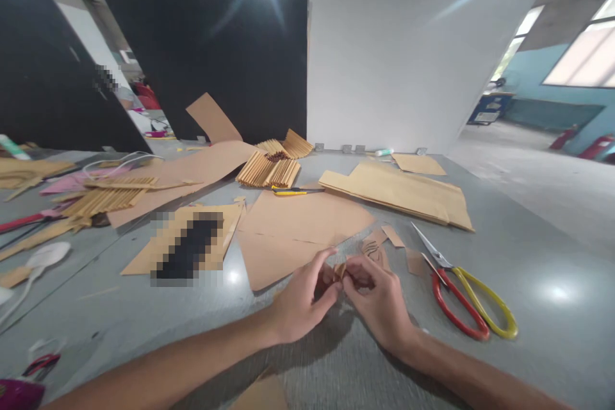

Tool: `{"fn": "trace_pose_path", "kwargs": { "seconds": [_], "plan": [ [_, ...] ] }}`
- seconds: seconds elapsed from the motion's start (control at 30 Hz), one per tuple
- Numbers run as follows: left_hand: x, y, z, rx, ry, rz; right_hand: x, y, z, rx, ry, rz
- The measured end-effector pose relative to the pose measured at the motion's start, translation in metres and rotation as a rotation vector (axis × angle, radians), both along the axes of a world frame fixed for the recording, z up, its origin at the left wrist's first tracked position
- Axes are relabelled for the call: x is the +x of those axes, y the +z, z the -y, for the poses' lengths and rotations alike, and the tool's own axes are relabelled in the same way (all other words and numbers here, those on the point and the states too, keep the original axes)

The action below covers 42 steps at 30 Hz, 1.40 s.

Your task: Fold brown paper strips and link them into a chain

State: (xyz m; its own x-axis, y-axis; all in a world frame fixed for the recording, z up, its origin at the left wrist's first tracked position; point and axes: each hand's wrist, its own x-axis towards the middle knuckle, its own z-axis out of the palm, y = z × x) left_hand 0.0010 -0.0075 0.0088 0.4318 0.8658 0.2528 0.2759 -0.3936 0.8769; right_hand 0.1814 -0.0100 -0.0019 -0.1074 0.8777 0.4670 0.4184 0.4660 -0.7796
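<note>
Close together over the grey table, my left hand (305, 298) and my right hand (377, 291) both pinch a small piece of brown paper (339, 270). Fingers cover most of it, so its full shape is hidden. Just beyond my right hand lie brown paper scraps (393, 236), some cut into curved strips. Open-bladed scissors (449, 269) with one red and one yellow handle rest to the right. A large sheet of brown paper (288, 221) spreads out behind my left hand.
Rolled paper sticks (269, 170) are stacked at the back, near a yellow utility knife (289, 191). Folded brown paper (403, 192) lies at back right. More paper sticks (118, 195) and a white cable device (48, 255) are on the left. Upright panels (394, 70) stand behind.
</note>
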Motion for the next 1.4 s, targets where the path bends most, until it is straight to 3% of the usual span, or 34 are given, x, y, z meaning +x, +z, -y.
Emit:
{"fn": "trace_pose_path", "kwargs": {
  "seconds": [0.2,0.47,0.6,0.8,0.93,1.1,1.23,1.4],
  "plan": [
    [0.002,-0.005,0.001,0.002,0.056,-0.003,0.0,-0.005,-0.001,-0.012,0.008,-0.038],
    [0.006,-0.02,0.004,0.274,0.192,-0.05,-0.002,-0.008,0.002,0.04,0.002,0.036],
    [0.007,-0.024,0.002,0.283,0.225,-0.038,-0.004,-0.008,0.003,0.052,-0.034,0.062],
    [0.005,-0.022,0.0,0.277,0.274,-0.091,-0.008,-0.01,0.0,-0.093,0.009,-0.104],
    [0.005,-0.028,0.0,0.417,0.282,-0.126,-0.01,-0.007,-0.002,-0.208,0.071,-0.188],
    [0.001,-0.033,-0.001,0.671,0.303,-0.151,-0.009,-0.006,0.0,-0.245,0.076,-0.194],
    [-0.005,-0.032,0.001,0.82,0.241,-0.21,-0.006,-0.005,0.007,-0.116,0.083,-0.071],
    [-0.004,-0.029,0.005,0.847,0.212,-0.27,-0.003,-0.007,0.01,0.099,0.043,0.042]
  ]
}}
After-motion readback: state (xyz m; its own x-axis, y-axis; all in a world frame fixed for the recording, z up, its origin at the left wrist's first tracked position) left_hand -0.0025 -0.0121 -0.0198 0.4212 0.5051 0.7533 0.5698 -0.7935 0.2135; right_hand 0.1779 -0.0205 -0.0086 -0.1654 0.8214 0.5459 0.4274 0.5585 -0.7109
